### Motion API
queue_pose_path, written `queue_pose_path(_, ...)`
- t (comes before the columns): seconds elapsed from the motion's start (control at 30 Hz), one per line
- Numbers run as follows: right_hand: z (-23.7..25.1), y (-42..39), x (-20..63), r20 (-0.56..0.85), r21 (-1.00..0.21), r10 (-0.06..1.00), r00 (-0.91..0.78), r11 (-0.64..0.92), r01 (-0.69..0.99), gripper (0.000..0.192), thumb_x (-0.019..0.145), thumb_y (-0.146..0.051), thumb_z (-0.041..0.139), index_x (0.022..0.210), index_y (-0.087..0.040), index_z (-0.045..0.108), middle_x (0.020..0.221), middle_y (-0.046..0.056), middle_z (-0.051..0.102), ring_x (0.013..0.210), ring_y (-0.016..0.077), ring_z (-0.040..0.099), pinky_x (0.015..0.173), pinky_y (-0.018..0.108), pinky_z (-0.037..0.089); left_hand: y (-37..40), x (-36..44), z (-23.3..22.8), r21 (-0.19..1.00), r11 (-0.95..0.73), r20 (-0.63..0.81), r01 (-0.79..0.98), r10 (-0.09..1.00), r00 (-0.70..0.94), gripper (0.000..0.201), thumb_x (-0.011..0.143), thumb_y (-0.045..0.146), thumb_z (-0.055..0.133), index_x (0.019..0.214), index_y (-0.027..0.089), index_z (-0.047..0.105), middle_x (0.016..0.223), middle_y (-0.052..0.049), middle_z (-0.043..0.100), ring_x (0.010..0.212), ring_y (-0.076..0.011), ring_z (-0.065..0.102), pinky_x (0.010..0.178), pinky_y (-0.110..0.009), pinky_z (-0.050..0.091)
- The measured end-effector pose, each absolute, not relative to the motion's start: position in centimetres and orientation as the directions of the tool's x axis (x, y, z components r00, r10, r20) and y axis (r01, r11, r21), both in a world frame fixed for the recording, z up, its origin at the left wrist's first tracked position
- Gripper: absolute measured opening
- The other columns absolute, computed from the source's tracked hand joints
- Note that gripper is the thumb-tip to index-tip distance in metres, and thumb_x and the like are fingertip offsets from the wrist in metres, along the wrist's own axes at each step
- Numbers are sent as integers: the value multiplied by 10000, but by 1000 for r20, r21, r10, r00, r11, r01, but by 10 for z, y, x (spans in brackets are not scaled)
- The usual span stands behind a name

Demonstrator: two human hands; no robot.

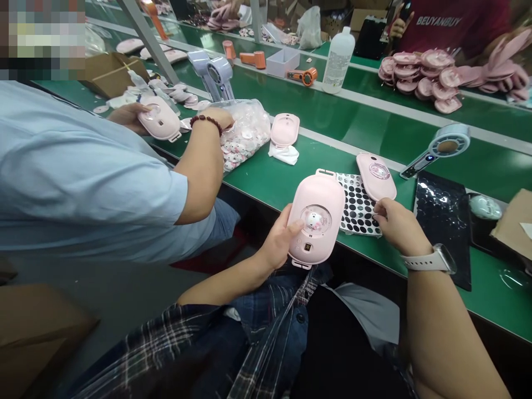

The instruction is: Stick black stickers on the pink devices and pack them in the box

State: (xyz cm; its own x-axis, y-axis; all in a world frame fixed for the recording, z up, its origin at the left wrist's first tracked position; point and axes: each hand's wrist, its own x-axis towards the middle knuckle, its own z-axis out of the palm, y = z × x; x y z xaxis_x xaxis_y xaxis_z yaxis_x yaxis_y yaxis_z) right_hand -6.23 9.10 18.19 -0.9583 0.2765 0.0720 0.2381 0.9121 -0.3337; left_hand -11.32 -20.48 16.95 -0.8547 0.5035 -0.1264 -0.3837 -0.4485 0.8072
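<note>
My left hand (279, 238) grips a pale pink oval plastic device (318, 191) with strap loops at both ends, a round cat-face emblem in its middle and a small dark display below. The thumb rests at the emblem's edge. My right hand (397, 224), with a watch at the wrist, has its fingers pinched at the right edge of a white sheet of black round stickers (355, 208) on the green table. A second pink device (377, 177) lies partly over that sheet, just beyond my right fingers.
A co-worker's hand (216, 117) reaches into a clear bag of small cat-face parts (245, 133); the other holds a pink device (160, 119). Another pink device (285, 130) lies on white cloth. A blue handheld fan (440, 147), black bubble pouch (443, 221) and white bottle (338, 61) stand or lie around.
</note>
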Motion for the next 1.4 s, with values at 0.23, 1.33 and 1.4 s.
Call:
queue_pose_path(0.23,192,90,-52,53,-422,324,-945,864,273,62,779,-215,572,798,-247,522,814,67,664,714,247,583,683,348,413,-201,-115,163,868,-395,-97,-301,460,-883,517,798,541,832,1120,181,649,1086,-61,706,967,-200,655,887,-315,525)
queue_pose_path(1.33,156,84,-22,487,-299,77,-870,950,-84,117,930,-135,514,895,-234,566,872,82,643,858,269,590,798,414,509,-197,-111,160,836,-364,-188,-411,513,-838,566,797,532,826,1178,176,608,1157,-86,726,1050,-251,677,939,-383,540)
queue_pose_path(1.4,162,80,-18,516,-444,272,-812,896,18,38,907,-222,603,934,-232,579,877,60,646,846,254,617,810,421,520,-198,-110,160,817,-389,-181,-426,528,-829,565,798,510,818,1200,183,593,1163,-79,717,1064,-254,668,939,-386,539)
